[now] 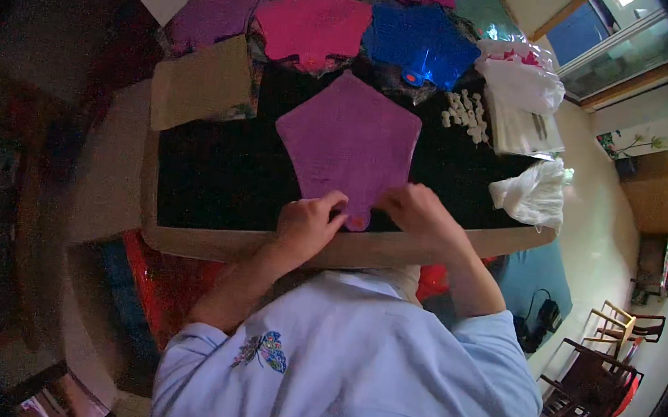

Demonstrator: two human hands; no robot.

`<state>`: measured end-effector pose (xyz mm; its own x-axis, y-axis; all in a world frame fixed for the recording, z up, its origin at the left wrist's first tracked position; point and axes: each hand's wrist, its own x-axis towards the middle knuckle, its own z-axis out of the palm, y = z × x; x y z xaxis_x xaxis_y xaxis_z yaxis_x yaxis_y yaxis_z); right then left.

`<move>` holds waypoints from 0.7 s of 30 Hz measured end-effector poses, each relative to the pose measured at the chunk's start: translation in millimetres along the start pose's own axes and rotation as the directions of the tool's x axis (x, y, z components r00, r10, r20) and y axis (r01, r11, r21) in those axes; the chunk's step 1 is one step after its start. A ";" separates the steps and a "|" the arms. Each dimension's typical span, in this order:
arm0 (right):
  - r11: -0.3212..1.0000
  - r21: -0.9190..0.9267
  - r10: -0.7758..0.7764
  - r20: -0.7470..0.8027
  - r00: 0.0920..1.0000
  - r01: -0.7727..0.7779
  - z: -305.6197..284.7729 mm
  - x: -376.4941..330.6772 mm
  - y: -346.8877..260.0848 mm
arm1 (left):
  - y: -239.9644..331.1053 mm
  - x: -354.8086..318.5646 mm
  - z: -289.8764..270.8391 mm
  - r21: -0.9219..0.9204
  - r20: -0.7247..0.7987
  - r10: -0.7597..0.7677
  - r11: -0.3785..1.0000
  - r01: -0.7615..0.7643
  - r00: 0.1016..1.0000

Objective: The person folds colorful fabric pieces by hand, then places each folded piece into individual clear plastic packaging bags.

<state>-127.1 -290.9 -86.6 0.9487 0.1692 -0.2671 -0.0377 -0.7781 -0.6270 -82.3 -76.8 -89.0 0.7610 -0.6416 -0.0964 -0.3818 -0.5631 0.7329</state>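
Note:
A purple five-sided cloth (pixel 350 133) lies flat on the black tabletop, its small rounded tab (pixel 358 221) toward me at the near edge. My left hand (pixel 309 224) is closed, thumb and forefinger pinching the cloth just left of the tab. On the other side, the curled fingers of my right hand (pixel 422 210) are closed at the cloth's lower right edge. Their tips are partly hidden, so the exact grip is hard to see.
Pink (pixel 312 25), blue (pixel 416 42) and purple cloths (pixel 214 20) lie across the back. A beige sheet (pixel 200 84) rests at left. On the right are small white pieces (pixel 464 116), clear plastic sleeves (pixel 525 131) and a crumpled white bag (pixel 533 193).

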 end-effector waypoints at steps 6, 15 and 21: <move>0.950 -0.156 -0.309 -0.355 0.882 0.270 -19.2 43.2 -10.9 | -3.5 -3.1 21.0 0.219 0.014 0.143 0.965 -0.143 0.990; 0.789 -0.485 -0.510 -0.174 0.843 0.377 11.3 75.6 4.8 | -9.2 20.0 4.4 0.083 0.024 0.065 0.994 -0.067 0.998; 0.781 -0.517 -0.490 -0.161 0.857 0.350 16.6 74.2 6.0 | -55.7 101.8 -45.8 0.326 -0.526 0.240 0.943 -0.067 0.816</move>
<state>-62.1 -272.9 -122.3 0.8817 0.4290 0.1963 0.4647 -0.8616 -0.2043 40.5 -86.9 -108.7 0.8052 -0.3849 0.4511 -0.5821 -0.6579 0.4778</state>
